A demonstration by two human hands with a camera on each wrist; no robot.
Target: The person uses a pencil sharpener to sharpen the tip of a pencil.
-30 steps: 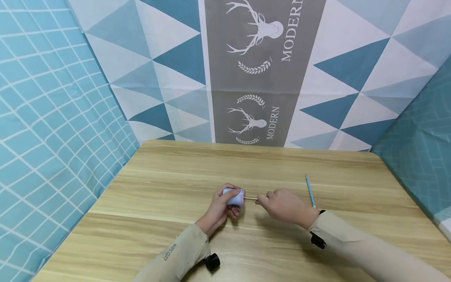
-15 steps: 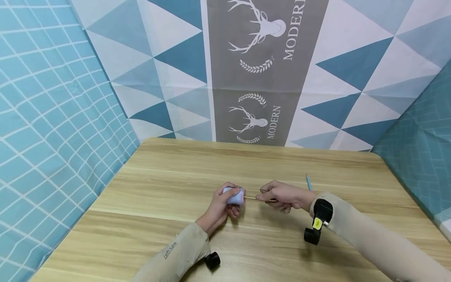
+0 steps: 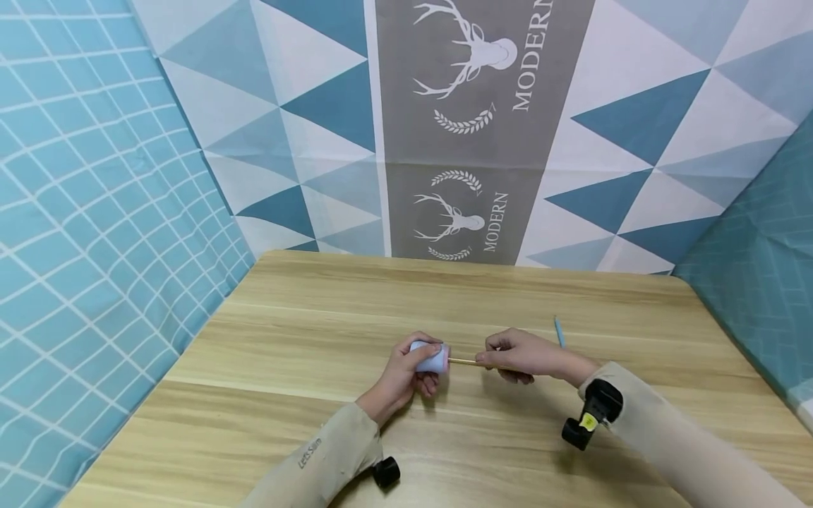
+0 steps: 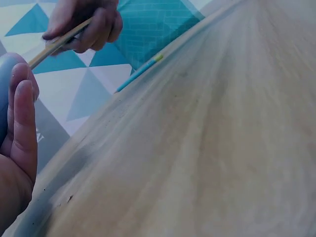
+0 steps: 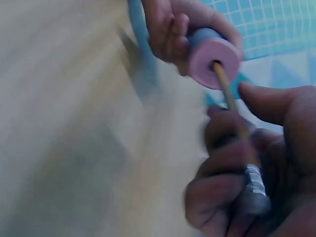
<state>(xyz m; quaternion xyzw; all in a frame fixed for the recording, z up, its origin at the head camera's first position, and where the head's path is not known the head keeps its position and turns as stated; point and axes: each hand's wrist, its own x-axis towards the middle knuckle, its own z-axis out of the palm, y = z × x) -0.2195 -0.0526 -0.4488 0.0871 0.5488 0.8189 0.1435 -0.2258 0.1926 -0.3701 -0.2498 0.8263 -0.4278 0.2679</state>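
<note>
My left hand (image 3: 401, 372) grips a small light-blue pencil sharpener (image 3: 429, 359), thumb on top and fingers round it. In the right wrist view its pink end face (image 5: 201, 65) points at my right hand. A natural-wood pencil (image 3: 464, 362) sits with one end in the hole of that face. My right hand (image 3: 527, 353) holds the pencil's other part, its fingers curled under the shaft; a silvery band (image 5: 255, 178) shows near the rear end. In the right wrist view the thumb stands off the shaft. Both hands are above the table, sharpener and pencil lying roughly level.
A blue pencil (image 3: 559, 331) lies on the wooden table (image 3: 317, 296) behind my right forearm, partly covered by it. Patterned cloth (image 3: 457, 141) hangs along the table's back edge, with blue checked cloth (image 3: 95, 212) at the left.
My right hand has turned over about the pencil, from knuckles up to thumb side up, and shifted slightly right. More of the pencil shows. My left hand and the sharpener have moved slightly right.
</note>
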